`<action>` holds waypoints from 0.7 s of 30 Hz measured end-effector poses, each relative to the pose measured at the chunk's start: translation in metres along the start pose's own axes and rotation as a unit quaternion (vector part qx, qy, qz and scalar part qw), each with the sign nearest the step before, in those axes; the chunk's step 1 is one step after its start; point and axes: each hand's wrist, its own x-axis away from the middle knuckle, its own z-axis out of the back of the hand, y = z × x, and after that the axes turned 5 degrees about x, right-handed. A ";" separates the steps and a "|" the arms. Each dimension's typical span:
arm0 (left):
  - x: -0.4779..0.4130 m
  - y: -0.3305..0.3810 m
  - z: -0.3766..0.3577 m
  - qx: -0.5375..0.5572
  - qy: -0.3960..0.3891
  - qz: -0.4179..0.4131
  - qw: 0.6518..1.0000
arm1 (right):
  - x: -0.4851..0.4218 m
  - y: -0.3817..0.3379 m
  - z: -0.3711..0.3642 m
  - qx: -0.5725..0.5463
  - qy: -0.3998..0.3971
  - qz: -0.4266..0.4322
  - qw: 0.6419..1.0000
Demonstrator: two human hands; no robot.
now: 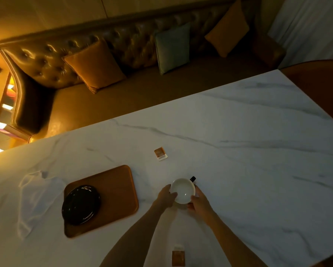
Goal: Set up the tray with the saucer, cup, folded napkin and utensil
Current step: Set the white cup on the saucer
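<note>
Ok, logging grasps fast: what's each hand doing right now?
Left hand: holding the round white ceramic cup.
Right hand: holding the same cup.

A café or lounge, by the look of it, dim and amber-lit; a long tufted leather banquette point(46, 60) runs beyond the far edge of the marble table point(238, 132); cushions point(94, 64) line the seat; a pale curtain point(306, 26) hangs far right.

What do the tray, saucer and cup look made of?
Tray: wood by its look, matte warm brown. Saucer: likely glazed ceramic, black and glossy, glints along its rim. Cup: likely glazed ceramic or porcelain, smooth white, small highlight inside.
</note>
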 end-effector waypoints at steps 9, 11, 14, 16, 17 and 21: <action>0.027 -0.029 0.022 0.186 0.005 0.061 0.981 | 0.022 -0.008 -0.023 0.086 -0.006 0.068 0.994; 0.042 -0.045 0.033 0.231 0.006 0.072 0.970 | 0.030 -0.008 -0.034 0.097 -0.017 0.073 0.992; 0.072 -0.073 0.053 0.302 0.029 0.085 0.949 | 0.051 -0.011 -0.061 0.130 -0.052 0.094 0.986; 0.093 -0.088 0.066 0.335 0.043 0.089 0.937 | 0.067 -0.013 -0.080 0.168 -0.075 0.122 0.975; 0.104 -0.096 0.074 0.348 0.048 0.087 0.932 | 0.076 -0.014 -0.089 0.182 -0.086 0.134 0.970; 0.152 -0.128 0.103 0.393 0.030 0.052 0.918 | 0.106 -0.019 -0.123 0.223 -0.133 0.168 0.951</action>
